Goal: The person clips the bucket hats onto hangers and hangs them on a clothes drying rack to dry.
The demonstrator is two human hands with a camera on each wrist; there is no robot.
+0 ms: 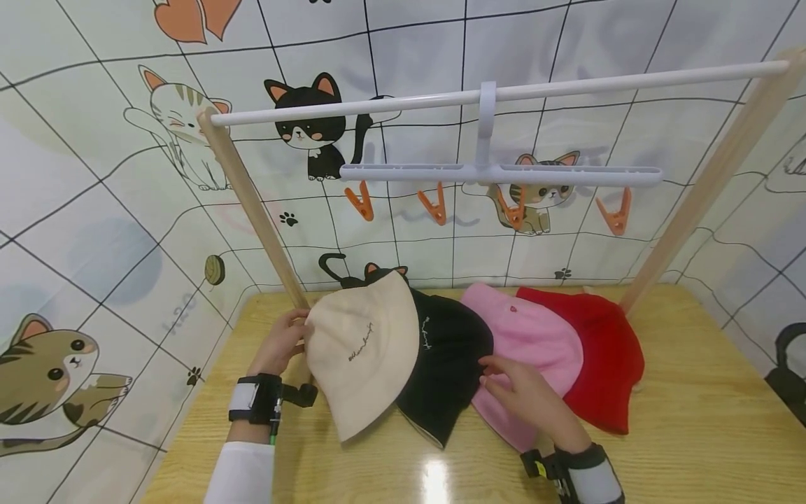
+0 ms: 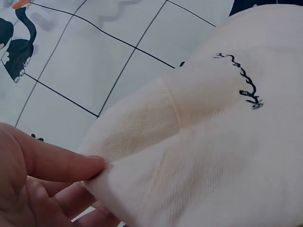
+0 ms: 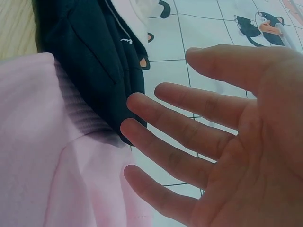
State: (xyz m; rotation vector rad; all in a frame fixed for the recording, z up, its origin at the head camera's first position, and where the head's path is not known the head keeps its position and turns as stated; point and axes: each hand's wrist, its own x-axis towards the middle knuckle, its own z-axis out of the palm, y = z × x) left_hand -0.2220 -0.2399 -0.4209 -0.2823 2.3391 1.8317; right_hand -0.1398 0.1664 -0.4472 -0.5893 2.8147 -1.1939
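A cream bucket hat (image 1: pixel 362 350) with dark stitched script lies leftmost in an overlapping row on the table. My left hand (image 1: pixel 285 341) pinches its left edge between thumb and fingers; in the left wrist view the thumb (image 2: pixel 61 165) presses on the cream cloth (image 2: pixel 189 156). Partly under the cream hat is a black bucket hat (image 1: pixel 450 357). My right hand (image 1: pixel 525 392) is at the black hat's right edge, above a pink bucket hat (image 1: pixel 535 336). Its fingers (image 3: pixel 175 127) are spread and hold nothing in the right wrist view. A red bucket hat (image 1: pixel 611 357) lies rightmost.
Behind the hats, a rack with a white rod (image 1: pixel 409 102) and wooden posts (image 1: pixel 252 203) spans the wooden table (image 1: pixel 693 420). A white hanger (image 1: pixel 409 173) with several orange clips (image 1: pixel 434 206) hangs from the rod. A cat-print sheet (image 1: pixel 415 63) covers the wall. A black object (image 1: pixel 787 381) is at far right.
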